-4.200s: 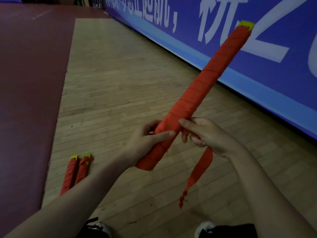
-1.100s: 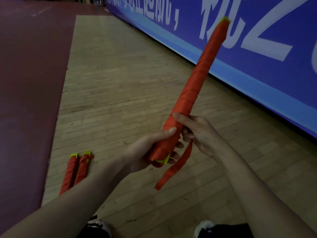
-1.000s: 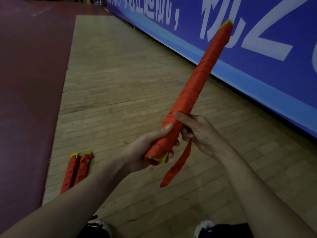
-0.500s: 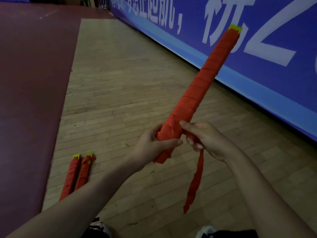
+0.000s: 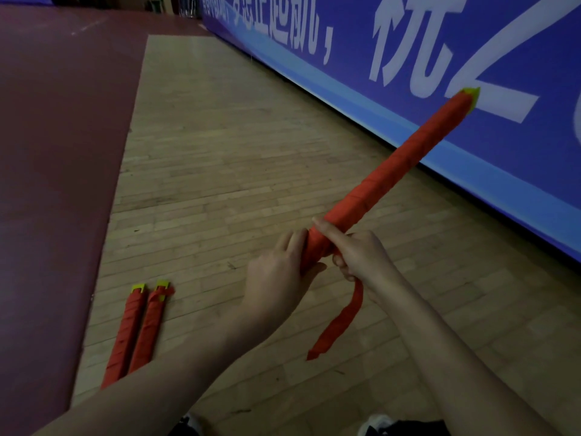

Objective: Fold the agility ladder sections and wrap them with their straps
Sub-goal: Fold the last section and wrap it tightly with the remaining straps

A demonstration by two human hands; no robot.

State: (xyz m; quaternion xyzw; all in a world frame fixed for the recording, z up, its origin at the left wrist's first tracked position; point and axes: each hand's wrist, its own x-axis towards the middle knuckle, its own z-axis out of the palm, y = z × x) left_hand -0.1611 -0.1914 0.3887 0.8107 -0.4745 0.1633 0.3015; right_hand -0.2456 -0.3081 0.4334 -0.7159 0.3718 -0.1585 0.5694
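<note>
I am holding the folded ladder bundle (image 5: 393, 171) by its near end, my left hand (image 5: 279, 272) curling round it with fingers over the top and thumb underneath, so the rest is slanting up and away from my grip towards the blue banner (image 5: 534, 168), its yellow tip (image 5: 471, 96) at the far end. My right hand (image 5: 361, 259) is sitting just beside the left and touching the bundle: the forefinger is lying straight across the red wrap, while the other fingers are curling in and pinching the strap (image 5: 339, 325), whose loose tail is hanging below my grip. I am judging this to be the winding step and close to its end, since the turns are covering the bundle from the far tip down to my hands and only a short tail is showing. The next move is calling for tension: pulling the strap snug, passing it round the near end, then tucking or fastening the tail so the turns are not slackening. Two wrapped bundles (image 5: 138, 328) are lying side by side on the wooden floor (image 5: 251, 152), well off to the left of my grip
</note>
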